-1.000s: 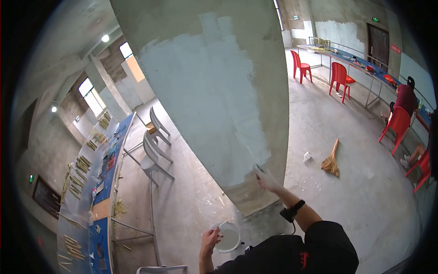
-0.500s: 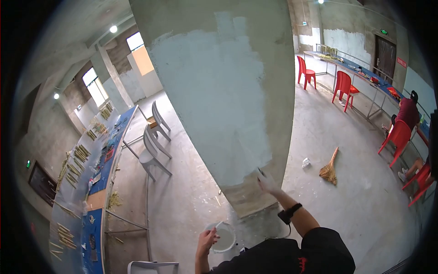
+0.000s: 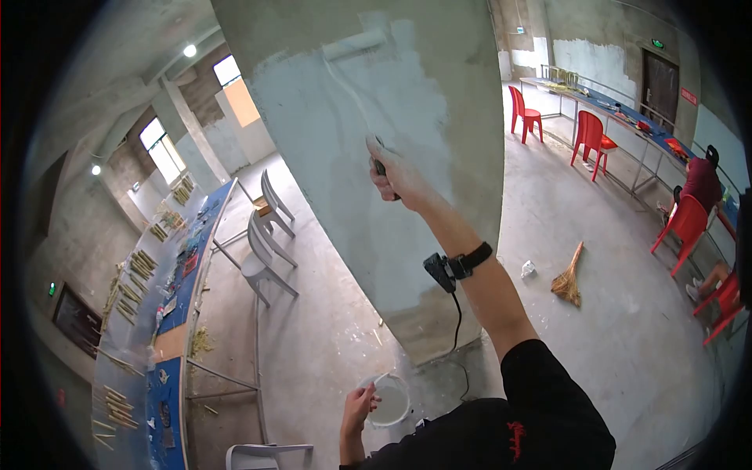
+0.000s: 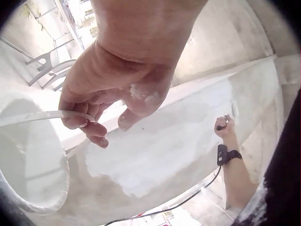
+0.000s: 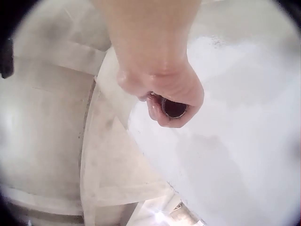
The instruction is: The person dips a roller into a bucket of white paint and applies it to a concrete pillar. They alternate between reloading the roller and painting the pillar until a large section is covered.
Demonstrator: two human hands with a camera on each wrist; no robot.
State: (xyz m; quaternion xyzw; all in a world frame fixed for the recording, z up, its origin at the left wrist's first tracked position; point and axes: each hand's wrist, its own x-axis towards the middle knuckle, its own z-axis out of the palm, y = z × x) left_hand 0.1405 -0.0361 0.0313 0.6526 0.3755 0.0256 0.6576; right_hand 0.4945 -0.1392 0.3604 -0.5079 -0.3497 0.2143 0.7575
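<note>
My right hand (image 3: 395, 174) grips the dark handle of a paint roller (image 3: 354, 45), fingers wrapped round it. The white roller lies against the upper part of a grey column (image 3: 462, 47), over a pale painted patch (image 3: 376, 219). In the right wrist view, the round butt end of the roller's handle (image 5: 174, 108) shows in the fist. Low in the head view, my left hand (image 3: 361, 407) is beside a white bucket (image 3: 389, 401) of pale paint. The left wrist view shows its fingers curled round the bucket's white strap handle (image 4: 42, 116).
Grey chairs (image 3: 262, 254) stand by a long blue-topped table (image 3: 196, 266) on the left. To the right are red chairs (image 3: 589, 142), a second long table (image 3: 603, 106) and a seated person (image 3: 699, 182). A broom (image 3: 568, 278) and crumpled white paper (image 3: 528, 269) lie on the floor.
My right hand has moved from the column's lower edge up and to the left, taking the roller to the upper part of the painted patch. The left hand stays by the bucket.
</note>
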